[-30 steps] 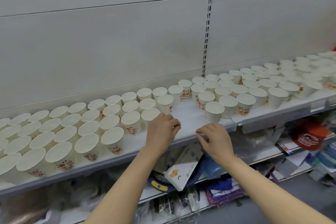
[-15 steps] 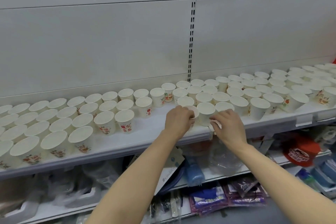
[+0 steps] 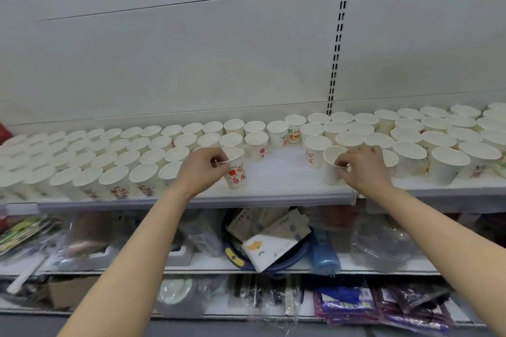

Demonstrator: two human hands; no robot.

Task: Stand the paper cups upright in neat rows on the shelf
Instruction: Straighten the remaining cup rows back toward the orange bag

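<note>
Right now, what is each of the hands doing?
Left hand: pinching the rim of a white paper cup with red print.
Right hand: pinching the rim of a plain white paper cup.

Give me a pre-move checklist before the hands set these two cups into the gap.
1. Left hand grips left cup at the rim: ok.
2. Right hand grips right cup at the rim: ok.
3. Both cups upright, mouths up: ok.
4. Bare shelf between the two cups, room to place: ok.
5. Front row complete across the gap: not ok.
6. Cup bases flat on the shelf: cannot tell.
</note>
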